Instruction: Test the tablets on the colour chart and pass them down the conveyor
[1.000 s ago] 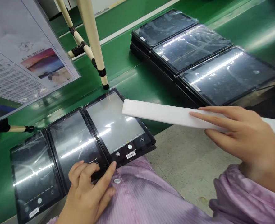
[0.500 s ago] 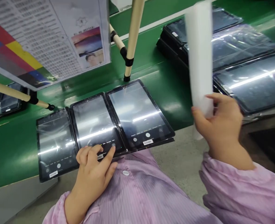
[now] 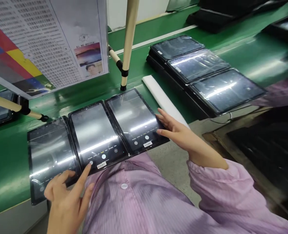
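Head view: nearer middle tablet [image 3: 92, 126] glossy, black-edged, with white label [image 3: 101, 165].

Nothing is reading legibly. White label [image 3: 101, 165] is sitting on middle tablet [image 3: 92, 130], just right of left hand [image 3: 67, 198]; second label [image 3: 147, 144] is sitting on right tablet [image 3: 134, 112], left of right hand [image 3: 176, 131]; printed chart [image 3: 51, 39] is hanging beyond left hand. All print is showing too small.

You had a strip of table [image 3: 179, 104] to pass along between the white bar [image 3: 162, 97] and the stacked tablets [image 3: 198, 66]. The printed chart [image 3: 61, 42] obstructed your reach beyond the left tablet [image 3: 52, 149], and the beige post [image 3: 131, 32] stood just behind the right tablet [image 3: 134, 113].
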Demonstrator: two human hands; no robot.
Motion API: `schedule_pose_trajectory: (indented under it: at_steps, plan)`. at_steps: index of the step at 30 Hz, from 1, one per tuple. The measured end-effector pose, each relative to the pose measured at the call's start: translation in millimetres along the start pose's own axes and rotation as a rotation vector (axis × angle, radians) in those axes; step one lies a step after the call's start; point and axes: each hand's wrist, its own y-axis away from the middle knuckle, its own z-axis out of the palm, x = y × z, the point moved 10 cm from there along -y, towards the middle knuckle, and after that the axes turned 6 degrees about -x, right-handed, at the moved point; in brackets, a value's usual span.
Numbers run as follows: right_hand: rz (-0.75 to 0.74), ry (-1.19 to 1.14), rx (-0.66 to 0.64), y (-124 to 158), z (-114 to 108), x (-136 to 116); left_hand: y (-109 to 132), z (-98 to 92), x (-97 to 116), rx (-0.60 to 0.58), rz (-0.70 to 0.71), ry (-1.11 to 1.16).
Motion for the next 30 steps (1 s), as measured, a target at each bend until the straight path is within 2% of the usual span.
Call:
schedule_pose_trajectory:
  at_steps: [5, 11, 14, 18, 19, 21, 23, 25, 27, 30]
  plan:
    - [0.031, 0.049, 0.057, 4, 1, 5, 26, -9.1, -20, 0.028, -0.124, -0.042]
    - [0.068, -0.021, 0.302, 1, -17, 14, 39, -21.3, -37, 0.011, -0.285, -0.068]
    - [0.054, -0.029, 0.384, 0, -22, 11, 40, -18.0, -40, 0.006, -0.366, -0.028]
    - [0.042, 0.035, 0.416, 0, -23, 7, 43, -9.5, -44, -0.004, -0.379, 0.002]
    - [0.04, 0.052, 0.416, 0, -23, 7, 46, -9.2, -51, 0.003, -0.407, 0.0]
    - [0.014, 0.075, 0.428, -1, -23, 6, 61, -11.7, -81, 0.036, -0.562, 0.005]
    - [-0.016, 0.083, 0.43, -2, -20, 2, 85, -7.6, -120, 0.04, -0.799, 0.142]
    - [-0.021, 0.112, 0.449, -1, -18, -3, 108, 9.2, -147, 0.013, -1.015, 0.451]
    - [0.016, 0.172, 0.472, -1, -18, -9, 122, 24.5, -156, 0.032, -1.144, 0.773]
    - [0.082, 0.283, 0.469, -3, -22, -12, 127, 26.6, -156, 0.178, -1.224, 1.017]
